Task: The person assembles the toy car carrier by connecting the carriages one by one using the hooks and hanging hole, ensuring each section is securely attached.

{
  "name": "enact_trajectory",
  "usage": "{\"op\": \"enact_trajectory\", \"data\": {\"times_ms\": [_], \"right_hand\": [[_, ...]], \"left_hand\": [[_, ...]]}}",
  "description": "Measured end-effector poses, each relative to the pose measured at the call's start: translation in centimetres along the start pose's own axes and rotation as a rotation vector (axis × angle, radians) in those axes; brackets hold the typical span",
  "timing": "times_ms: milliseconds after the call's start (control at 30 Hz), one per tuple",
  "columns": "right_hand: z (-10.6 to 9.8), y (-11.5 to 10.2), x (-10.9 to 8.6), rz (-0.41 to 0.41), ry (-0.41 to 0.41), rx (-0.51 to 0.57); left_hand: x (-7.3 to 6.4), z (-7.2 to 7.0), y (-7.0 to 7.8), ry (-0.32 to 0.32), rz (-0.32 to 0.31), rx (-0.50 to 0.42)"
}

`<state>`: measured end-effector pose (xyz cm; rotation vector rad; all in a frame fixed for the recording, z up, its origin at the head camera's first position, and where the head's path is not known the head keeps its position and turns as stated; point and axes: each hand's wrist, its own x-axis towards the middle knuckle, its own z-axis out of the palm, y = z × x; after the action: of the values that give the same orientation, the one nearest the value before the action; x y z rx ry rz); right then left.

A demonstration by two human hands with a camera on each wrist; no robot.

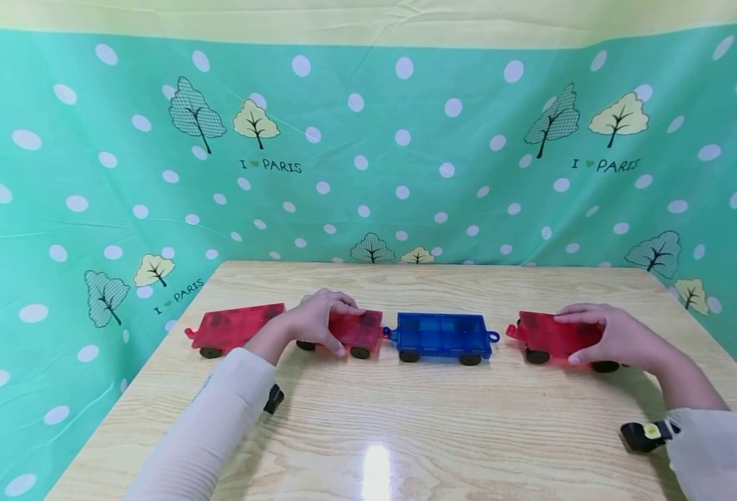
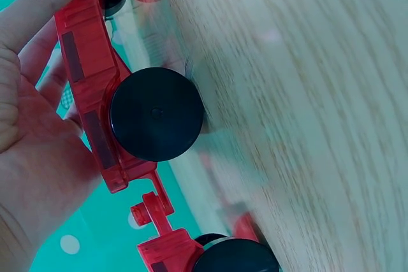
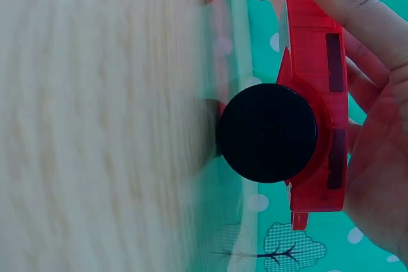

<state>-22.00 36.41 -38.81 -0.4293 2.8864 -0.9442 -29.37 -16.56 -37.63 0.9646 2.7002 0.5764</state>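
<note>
Three red toy train cars and a blue one, all see-through plastic with black wheels, stand in a row on the table. My left hand (image 1: 321,316) grips the middle red car (image 1: 358,334) across its sides, thumb on the near side. In the left wrist view, that car's hook meets the coupling of the leftmost red car (image 2: 171,251). The blue car (image 1: 443,336) joins the middle red car's other end. My right hand (image 1: 619,337) holds the rightmost red car (image 1: 552,337) by its sides; a gap separates it from the blue car's ring.
The wooden table (image 1: 443,431) carries a bright light reflection near its front. A teal dotted curtain (image 1: 406,160) hangs behind and at both sides. Black wrist camera pieces (image 1: 644,437) hang under the sleeves.
</note>
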Motion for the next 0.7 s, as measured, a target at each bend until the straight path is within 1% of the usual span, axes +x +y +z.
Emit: {"op": "enact_trajectory", "data": {"times_ms": [333,700], "right_hand": [[0.5,-0.6,0.1,-0.014,-0.015,-0.014],[0.8,-1.1,0.2,0.004,-0.022,-0.002]], "left_hand": [[-0.1,0.0,0.2,-0.002,-0.01,0.002],[-0.4,-0.1,0.4,0.012,-0.016,-0.007]]}}
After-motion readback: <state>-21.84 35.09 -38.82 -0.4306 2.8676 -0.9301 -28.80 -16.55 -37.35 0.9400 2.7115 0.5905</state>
